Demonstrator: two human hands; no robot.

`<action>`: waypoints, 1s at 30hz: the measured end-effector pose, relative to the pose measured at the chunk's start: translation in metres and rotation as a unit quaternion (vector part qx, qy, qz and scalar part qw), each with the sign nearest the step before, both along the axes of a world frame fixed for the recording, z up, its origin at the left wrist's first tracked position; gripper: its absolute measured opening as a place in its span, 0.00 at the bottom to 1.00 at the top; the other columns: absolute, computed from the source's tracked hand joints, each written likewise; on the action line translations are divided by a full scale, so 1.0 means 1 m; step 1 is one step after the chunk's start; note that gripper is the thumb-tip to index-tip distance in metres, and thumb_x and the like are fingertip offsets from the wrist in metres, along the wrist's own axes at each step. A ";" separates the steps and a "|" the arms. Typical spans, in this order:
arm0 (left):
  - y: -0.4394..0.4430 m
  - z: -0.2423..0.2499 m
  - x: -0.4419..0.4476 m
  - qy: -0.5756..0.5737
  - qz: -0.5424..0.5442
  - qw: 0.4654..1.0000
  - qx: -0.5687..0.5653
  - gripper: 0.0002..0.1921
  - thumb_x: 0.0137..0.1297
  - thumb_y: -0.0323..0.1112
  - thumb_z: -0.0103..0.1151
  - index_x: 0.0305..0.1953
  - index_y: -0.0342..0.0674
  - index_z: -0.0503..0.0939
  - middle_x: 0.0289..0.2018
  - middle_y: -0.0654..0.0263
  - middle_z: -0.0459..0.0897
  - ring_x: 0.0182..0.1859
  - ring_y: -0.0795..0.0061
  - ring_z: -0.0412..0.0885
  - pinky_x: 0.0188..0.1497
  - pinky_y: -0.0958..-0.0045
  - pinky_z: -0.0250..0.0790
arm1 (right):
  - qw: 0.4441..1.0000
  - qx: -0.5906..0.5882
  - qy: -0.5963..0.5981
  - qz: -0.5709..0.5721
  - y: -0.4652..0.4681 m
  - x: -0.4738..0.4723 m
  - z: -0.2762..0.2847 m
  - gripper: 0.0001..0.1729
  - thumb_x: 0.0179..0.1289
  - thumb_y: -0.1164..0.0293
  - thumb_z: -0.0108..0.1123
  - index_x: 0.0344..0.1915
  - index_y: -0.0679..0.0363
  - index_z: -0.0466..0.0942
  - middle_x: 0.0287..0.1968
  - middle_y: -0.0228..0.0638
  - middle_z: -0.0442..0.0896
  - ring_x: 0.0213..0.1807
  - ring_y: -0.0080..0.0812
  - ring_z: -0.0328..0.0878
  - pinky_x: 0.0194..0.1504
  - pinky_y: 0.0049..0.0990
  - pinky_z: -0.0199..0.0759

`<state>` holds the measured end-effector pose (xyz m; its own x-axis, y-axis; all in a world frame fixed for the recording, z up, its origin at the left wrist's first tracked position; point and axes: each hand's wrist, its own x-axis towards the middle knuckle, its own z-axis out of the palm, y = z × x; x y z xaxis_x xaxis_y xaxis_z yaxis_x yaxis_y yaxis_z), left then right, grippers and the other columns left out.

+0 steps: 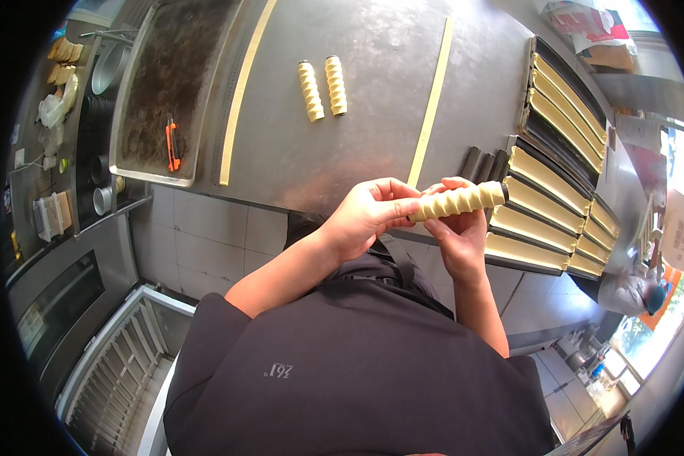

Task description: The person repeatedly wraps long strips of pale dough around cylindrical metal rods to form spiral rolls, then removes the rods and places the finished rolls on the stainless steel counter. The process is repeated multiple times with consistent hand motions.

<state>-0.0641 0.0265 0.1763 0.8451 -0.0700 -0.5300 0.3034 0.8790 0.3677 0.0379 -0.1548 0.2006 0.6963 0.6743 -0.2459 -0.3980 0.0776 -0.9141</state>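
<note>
Both hands hold one dark tube wrapped in a spiral dough strip [459,203] over the near edge of the steel table. My left hand [370,214] pinches its left end between thumb and fingers. Around the middle, from behind and below, my right hand [460,233] grips it. Farther back on the table lie two more tubes wound with dough, a left one [310,91] and a right one [336,85], side by side and apart. A flat dough strip [432,102] runs away from me just beyond the held tube; another strip [245,91] lies farther left.
A worn metal tray [196,137] at the left holds an orange utility knife [172,143]. Several bare dark tubes [483,165] lie at the right beside dark pans [573,228] containing pale dough. A person [624,293] is in the background at the far right. A slatted rack [119,365] stands lower left.
</note>
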 end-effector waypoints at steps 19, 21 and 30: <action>0.007 -0.025 -0.018 0.004 0.079 0.997 0.012 0.09 0.81 0.33 0.64 0.53 0.35 0.84 0.50 0.61 0.89 0.52 0.73 0.87 0.58 0.65 0.81 | 0.997 0.004 0.069 0.018 0.028 0.004 -0.017 0.25 0.71 0.76 0.73 0.63 0.63 0.74 0.55 0.38 0.84 0.59 0.36 0.84 0.64 0.37 0.77; 0.020 -0.034 -0.021 0.032 0.092 0.995 0.022 0.10 0.82 0.34 0.63 0.56 0.36 0.82 0.52 0.62 0.89 0.53 0.72 0.87 0.58 0.64 0.81 | 0.997 -0.042 0.043 0.046 0.048 0.013 -0.027 0.24 0.72 0.72 0.73 0.63 0.64 0.75 0.54 0.37 0.84 0.56 0.31 0.83 0.59 0.34 0.78; 0.065 -0.034 -0.029 0.002 0.129 0.952 0.279 0.19 0.83 0.36 0.62 0.67 0.35 0.78 0.55 0.62 0.87 0.54 0.77 0.86 0.61 0.69 0.80 | 0.989 -0.100 0.055 0.091 0.130 0.027 -0.044 0.19 0.73 0.67 0.74 0.54 0.63 0.77 0.46 0.33 0.87 0.44 0.24 0.83 0.46 0.28 0.75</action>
<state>-0.0930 0.0919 0.1421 0.7936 0.4333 -0.4271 0.1056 0.5933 0.7980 0.0646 -0.0245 0.1567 0.5287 0.7169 -0.4545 -0.4869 -0.1825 -0.8542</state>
